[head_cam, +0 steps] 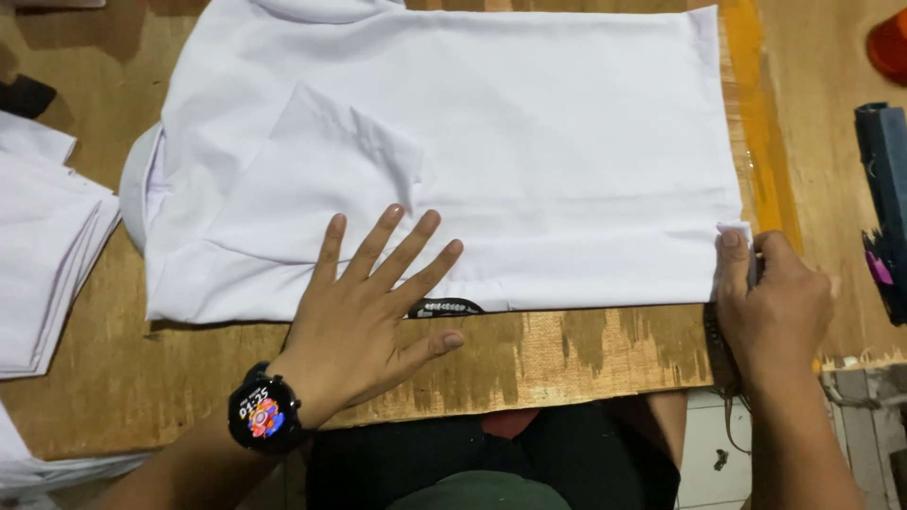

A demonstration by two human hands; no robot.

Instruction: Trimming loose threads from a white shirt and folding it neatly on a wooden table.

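A white shirt [529, 132] lies folded flat on the wooden table [586, 349], its sleeve turned in at the left. My left hand [373, 307], with a round watch on the wrist, presses flat on the shirt's near edge with fingers spread. A small black tag [444, 307] pokes out from under the cloth beside that hand. My right hand [770, 307] pinches the shirt's near right corner at the hem.
A stack of white cloth [42, 255] lies at the left edge. A dark blue object [883, 198] and an orange thing [890, 42] sit at the right. A yellow stripe [761, 123] runs along the table past the shirt's hem. The table's near edge is at my lap.
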